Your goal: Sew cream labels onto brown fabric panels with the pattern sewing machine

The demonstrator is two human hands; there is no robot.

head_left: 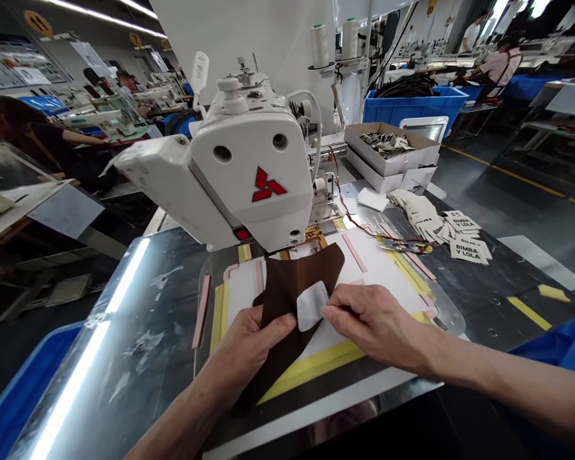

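Note:
A dark brown piece of fabric [287, 278] hangs bent between my hands, in front of a white sewing machine [253, 160]. My left hand [256, 338] grips it at the left, thumb on top and fingers behind. On the fabric lies a small white patch [311, 306] with rounded corners. My right hand [364, 316] is closed, thumb and forefinger pinching the patch's right edge. Under the fabric is a white template sheet [378, 262] edged with yellow and pink strips.
Labels printed "BIMBA Y LOLA" [467, 249] lie piled on the right of the dark table [167, 300]. Behind them stands a cardboard box [388, 153] of small pieces. Thread snips [405, 245] rest near the template. Blue bins [412, 105] and other people are farther back.

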